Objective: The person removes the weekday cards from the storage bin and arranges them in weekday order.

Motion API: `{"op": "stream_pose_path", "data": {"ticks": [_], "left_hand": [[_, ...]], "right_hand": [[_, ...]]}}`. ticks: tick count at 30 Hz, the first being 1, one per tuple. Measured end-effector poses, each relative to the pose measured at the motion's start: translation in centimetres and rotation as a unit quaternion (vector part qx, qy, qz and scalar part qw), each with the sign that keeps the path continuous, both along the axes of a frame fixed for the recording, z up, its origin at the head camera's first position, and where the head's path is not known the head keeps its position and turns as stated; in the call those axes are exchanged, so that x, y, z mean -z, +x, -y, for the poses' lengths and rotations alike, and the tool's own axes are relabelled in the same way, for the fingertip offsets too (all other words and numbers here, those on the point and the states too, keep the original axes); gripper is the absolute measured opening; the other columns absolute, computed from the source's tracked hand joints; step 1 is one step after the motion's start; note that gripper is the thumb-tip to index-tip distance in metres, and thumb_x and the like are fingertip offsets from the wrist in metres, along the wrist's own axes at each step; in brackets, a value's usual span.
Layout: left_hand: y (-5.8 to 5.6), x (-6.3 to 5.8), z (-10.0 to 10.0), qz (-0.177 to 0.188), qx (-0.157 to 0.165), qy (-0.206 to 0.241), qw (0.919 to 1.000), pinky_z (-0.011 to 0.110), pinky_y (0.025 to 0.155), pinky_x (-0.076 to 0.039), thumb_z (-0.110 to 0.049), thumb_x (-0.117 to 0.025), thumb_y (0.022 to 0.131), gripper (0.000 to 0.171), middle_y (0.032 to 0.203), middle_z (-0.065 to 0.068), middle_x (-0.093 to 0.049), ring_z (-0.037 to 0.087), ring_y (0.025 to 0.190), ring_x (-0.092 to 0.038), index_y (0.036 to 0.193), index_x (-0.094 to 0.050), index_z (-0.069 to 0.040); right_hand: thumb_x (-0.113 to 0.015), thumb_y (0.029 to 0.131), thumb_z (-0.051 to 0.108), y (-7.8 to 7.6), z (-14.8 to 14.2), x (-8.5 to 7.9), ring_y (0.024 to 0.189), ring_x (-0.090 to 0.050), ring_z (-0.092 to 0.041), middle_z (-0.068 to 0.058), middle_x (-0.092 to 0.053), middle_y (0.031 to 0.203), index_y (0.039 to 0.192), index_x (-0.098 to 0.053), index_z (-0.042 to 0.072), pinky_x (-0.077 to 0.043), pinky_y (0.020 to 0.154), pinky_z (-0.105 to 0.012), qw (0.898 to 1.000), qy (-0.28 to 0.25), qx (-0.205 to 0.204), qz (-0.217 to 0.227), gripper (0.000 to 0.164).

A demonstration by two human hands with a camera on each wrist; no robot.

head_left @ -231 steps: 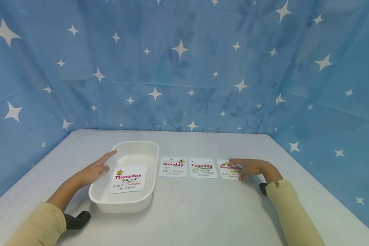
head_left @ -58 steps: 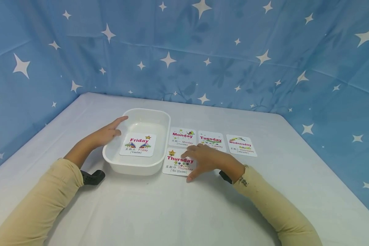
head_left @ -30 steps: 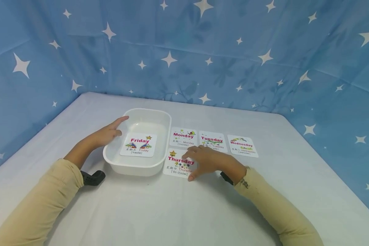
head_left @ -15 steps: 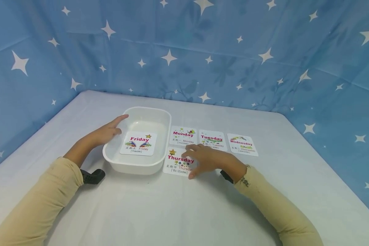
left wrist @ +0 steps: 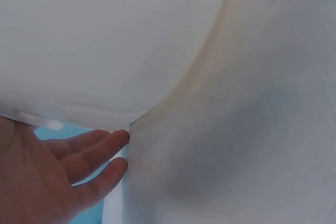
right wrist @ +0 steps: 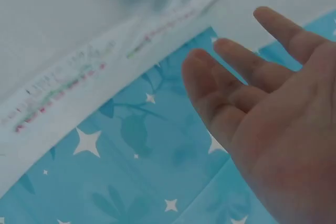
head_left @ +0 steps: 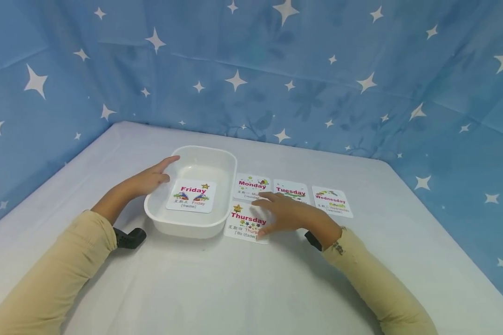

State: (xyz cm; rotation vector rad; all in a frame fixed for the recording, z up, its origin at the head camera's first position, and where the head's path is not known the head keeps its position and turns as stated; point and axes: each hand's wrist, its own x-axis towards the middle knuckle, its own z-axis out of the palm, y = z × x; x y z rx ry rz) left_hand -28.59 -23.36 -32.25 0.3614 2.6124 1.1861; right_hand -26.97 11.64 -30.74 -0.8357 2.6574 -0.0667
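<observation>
My left hand (head_left: 148, 179) holds the left rim of a white plastic tub (head_left: 190, 231), index finger and thumb over the rim. In the left wrist view the other fingers (left wrist: 100, 156) lie against the tub's outside. Inside the tub lies a "Friday" card (head_left: 190, 196). My right hand (head_left: 291, 214) hovers over the right part of the "Thursday" card (head_left: 242, 223), fingers spread and holding nothing. It partly covers the "Monday" card (head_left: 251, 185) and "Tuesday" card (head_left: 290, 188). The right wrist view shows its fingers (right wrist: 252, 66) apart from the cards.
A "Wednesday" card (head_left: 331, 202) lies at the right end of the upper row, beside Tuesday. The white-covered table (head_left: 218, 288) runs back to a blue star-printed curtain (head_left: 251, 70). Thursday lies just below Monday, close to the tub's right side.
The Thursday card came out of the tub onto the table below Monday, leaving Friday showing. My right hand moved from Wednesday to Thursday and has just lifted slightly. My left hand stays on the tub.
</observation>
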Motion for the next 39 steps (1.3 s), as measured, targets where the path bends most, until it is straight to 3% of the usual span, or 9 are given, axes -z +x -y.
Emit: {"op": "stream_pose_path", "data": {"ticks": [5, 10, 13, 17, 20, 23, 27, 33, 39], "left_hand": [[-0.3, 0.2, -0.1, -0.003, 0.002, 0.000, 1.0000, 0.063, 0.107, -0.004, -0.006, -0.029, 0.089, 0.065, 0.151, 0.023, 0.005, 0.045, 0.137, 0.003, 0.148, -0.001, -0.011], [-0.1, 0.7, -0.3, -0.005, 0.003, 0.004, 1.0000, 0.063, 0.107, -0.005, -0.005, -0.029, 0.088, 0.066, 0.151, 0.024, 0.004, 0.046, 0.137, 0.000, 0.147, -0.002, -0.010], [0.0, 0.9, -0.5, -0.008, 0.004, 0.005, 0.9999, 0.063, 0.107, -0.009, -0.005, -0.030, 0.087, 0.067, 0.151, 0.025, 0.002, 0.047, 0.136, -0.003, 0.147, -0.002, -0.009], [-0.1, 0.9, -0.8, -0.011, 0.009, 0.017, 0.9998, 0.062, 0.106, -0.015, -0.004, -0.030, 0.086, 0.067, 0.150, 0.026, 0.001, 0.048, 0.136, -0.005, 0.147, -0.002, -0.008], [-0.2, 0.8, -0.9, -0.006, 0.014, 0.016, 0.9997, 0.061, 0.106, -0.017, -0.005, -0.029, 0.087, 0.066, 0.150, 0.026, 0.002, 0.048, 0.136, -0.005, 0.147, -0.002, -0.008], [-0.3, 0.5, -0.9, -0.006, 0.014, 0.010, 0.9998, 0.061, 0.106, -0.018, -0.005, -0.028, 0.087, 0.066, 0.150, 0.026, 0.001, 0.048, 0.136, -0.006, 0.147, -0.002, -0.009], [-0.5, 0.0, -0.8, -0.012, 0.011, 0.009, 0.9998, 0.061, 0.106, -0.018, -0.006, -0.029, 0.087, 0.065, 0.150, 0.026, 0.000, 0.047, 0.136, -0.007, 0.147, -0.003, -0.009], [-0.4, 0.2, -0.4, -0.004, 0.010, 0.004, 0.9999, 0.062, 0.106, -0.013, -0.007, -0.029, 0.088, 0.066, 0.151, 0.025, 0.001, 0.047, 0.136, -0.004, 0.147, -0.002, -0.011], [-0.2, 0.2, -0.1, -0.008, 0.004, 0.002, 1.0000, 0.063, 0.106, -0.010, -0.006, -0.031, 0.086, 0.068, 0.151, 0.024, 0.002, 0.047, 0.136, -0.003, 0.147, -0.002, -0.011]], "right_hand": [[-0.063, 0.081, 0.046, -1.7, 0.7, -2.1, 0.139, -0.017, -0.032, -0.007, -0.016, 0.153, 0.144, -0.027, 0.025, -0.025, 0.107, -0.056, 0.998, -0.048, -0.007, -0.049, 0.075], [-0.054, 0.089, 0.039, -3.3, 5.2, -3.7, 0.140, -0.018, -0.028, -0.007, -0.020, 0.152, 0.143, -0.028, 0.023, -0.023, 0.110, -0.049, 0.992, -0.081, -0.039, -0.092, 0.062], [-0.050, 0.088, 0.048, -4.0, 8.6, -3.4, 0.140, -0.019, -0.023, -0.004, -0.022, 0.152, 0.144, -0.027, 0.024, -0.022, 0.112, -0.046, 0.995, -0.062, -0.047, -0.069, 0.065], [-0.057, 0.077, 0.061, -4.8, 12.3, -2.1, 0.140, -0.019, -0.021, -0.002, -0.022, 0.152, 0.147, -0.017, 0.026, -0.022, 0.112, -0.044, 0.999, 0.016, -0.034, 0.001, 0.088], [-0.064, 0.067, 0.066, -5.2, 13.9, -1.1, 0.140, -0.019, -0.020, -0.002, -0.020, 0.152, 0.148, -0.009, 0.027, -0.023, 0.112, -0.043, 0.995, 0.090, -0.014, 0.041, 0.105], [-0.068, 0.065, 0.064, -5.4, 14.6, -0.5, 0.140, -0.019, -0.019, 0.000, -0.017, 0.153, 0.147, -0.006, 0.031, -0.024, 0.111, -0.042, 0.991, 0.121, 0.011, 0.053, 0.108], [-0.068, 0.068, 0.059, -5.4, 14.9, -0.4, 0.138, -0.024, -0.020, -0.002, -0.020, 0.152, 0.146, -0.011, 0.032, -0.026, 0.110, -0.042, 0.994, 0.107, 0.008, 0.034, 0.101], [-0.066, 0.068, 0.062, -5.1, 15.0, -0.2, 0.120, -0.041, -0.019, -0.002, -0.038, 0.137, 0.147, -0.014, 0.029, -0.035, 0.103, -0.038, 0.994, 0.100, -0.046, -0.027, 0.100], [-0.066, 0.069, 0.062, -4.6, 15.1, -0.1, 0.112, -0.041, -0.017, -0.003, -0.040, 0.132, 0.146, -0.021, 0.025, -0.035, 0.102, -0.035, 0.989, 0.084, -0.090, -0.075, 0.096]]}}
